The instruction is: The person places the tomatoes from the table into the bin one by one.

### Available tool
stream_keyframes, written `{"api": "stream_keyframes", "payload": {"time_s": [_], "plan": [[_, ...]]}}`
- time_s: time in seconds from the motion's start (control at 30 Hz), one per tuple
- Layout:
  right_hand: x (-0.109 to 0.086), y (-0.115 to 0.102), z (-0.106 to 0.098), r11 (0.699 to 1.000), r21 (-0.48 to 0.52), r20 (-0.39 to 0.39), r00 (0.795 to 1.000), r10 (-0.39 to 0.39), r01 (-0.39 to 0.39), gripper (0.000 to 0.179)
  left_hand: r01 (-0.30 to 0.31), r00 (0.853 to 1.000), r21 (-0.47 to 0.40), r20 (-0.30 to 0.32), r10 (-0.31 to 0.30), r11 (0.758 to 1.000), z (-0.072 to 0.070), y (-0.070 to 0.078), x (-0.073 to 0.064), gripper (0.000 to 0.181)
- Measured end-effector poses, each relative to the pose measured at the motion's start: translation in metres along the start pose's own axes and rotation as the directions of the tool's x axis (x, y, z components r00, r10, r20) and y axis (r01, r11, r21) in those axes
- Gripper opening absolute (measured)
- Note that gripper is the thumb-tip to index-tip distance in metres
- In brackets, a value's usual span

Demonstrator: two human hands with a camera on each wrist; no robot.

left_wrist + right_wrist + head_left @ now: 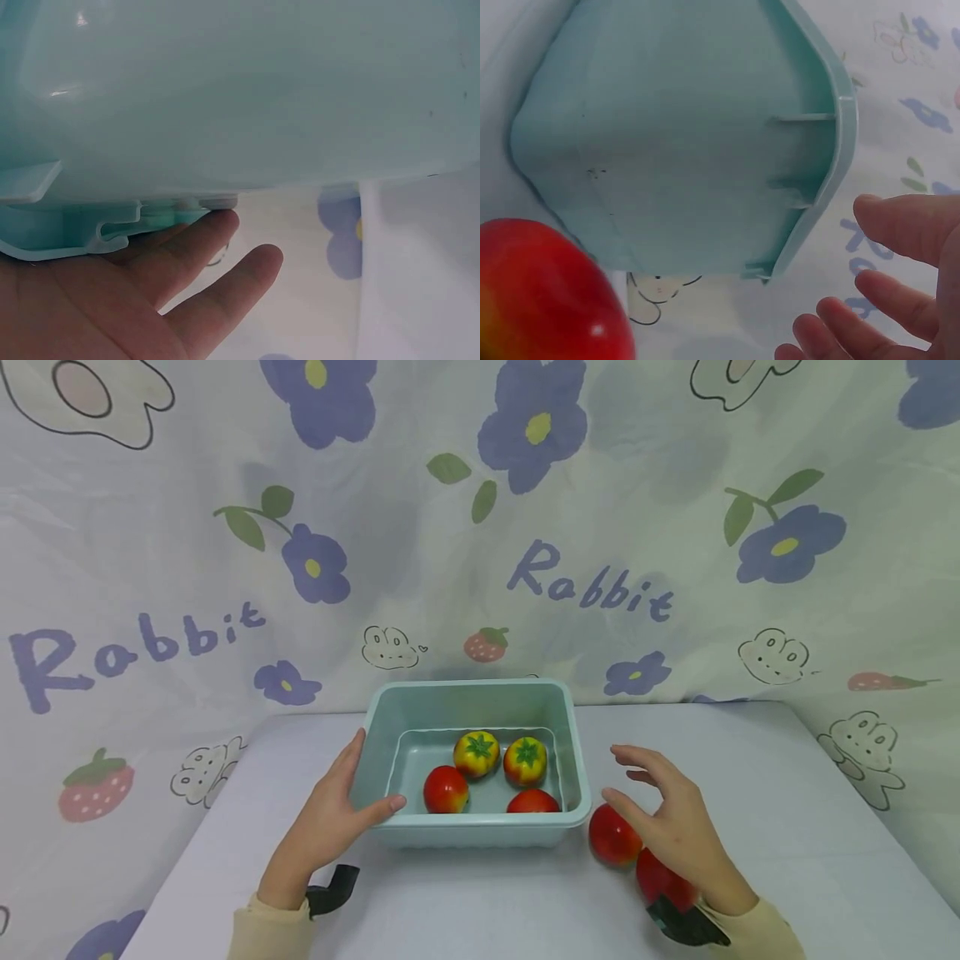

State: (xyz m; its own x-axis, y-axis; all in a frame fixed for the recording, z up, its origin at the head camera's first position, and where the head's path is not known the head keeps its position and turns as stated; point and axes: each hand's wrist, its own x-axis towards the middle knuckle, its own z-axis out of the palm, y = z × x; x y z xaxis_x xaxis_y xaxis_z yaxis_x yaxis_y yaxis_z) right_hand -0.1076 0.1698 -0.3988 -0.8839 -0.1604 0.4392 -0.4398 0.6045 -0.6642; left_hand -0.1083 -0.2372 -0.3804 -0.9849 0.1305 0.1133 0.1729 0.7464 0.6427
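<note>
A pale green plastic bin [480, 837] stands at the middle of the table. My left hand [330, 814] holds its front left corner, thumb over the rim and fingers along the outer side. In the left wrist view, fingertips [225, 221] touch the underside of the rim. Inside lie two yellow-red fruits with green leafy tops [477, 754] and two red fruits [446, 789], one partly hidden by the front wall. My right hand [675, 818] hovers right of the bin, touching nothing, fingers loosely bent. Below it are two red fruits [615, 837], one partly covered by the hand.
A white cloth covers the table [465, 910]. Behind it hangs a printed curtain [420, 552] with flowers and rabbits, close to the bin's back edge. Dark bands [333, 891] sit at both wrists.
</note>
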Motion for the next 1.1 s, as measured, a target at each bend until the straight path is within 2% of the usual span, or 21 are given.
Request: {"api": "stream_keyframes", "payload": {"time_s": [0.43,0.87,1.1], "plan": [[-0.003,0.012,-0.001,0.997,0.015,0.104,0.992,0.071,-0.072,0.054,0.002,1.0,0.019,0.003,-0.002,1.0,0.001,-0.001,-0.001,0.103],[-0.004,0.026,0.0,0.991,0.039,0.219,0.969,0.115,-0.127,0.056,-0.005,1.0,-0.001,0.006,0.005,1.0,0.001,0.001,-0.001,0.102],[-0.004,0.032,0.002,0.989,0.02,0.274,0.952,0.137,-0.148,0.058,0.001,1.0,-0.005,0.002,-0.001,1.0,0.001,0.0,0.0,0.103]]}}
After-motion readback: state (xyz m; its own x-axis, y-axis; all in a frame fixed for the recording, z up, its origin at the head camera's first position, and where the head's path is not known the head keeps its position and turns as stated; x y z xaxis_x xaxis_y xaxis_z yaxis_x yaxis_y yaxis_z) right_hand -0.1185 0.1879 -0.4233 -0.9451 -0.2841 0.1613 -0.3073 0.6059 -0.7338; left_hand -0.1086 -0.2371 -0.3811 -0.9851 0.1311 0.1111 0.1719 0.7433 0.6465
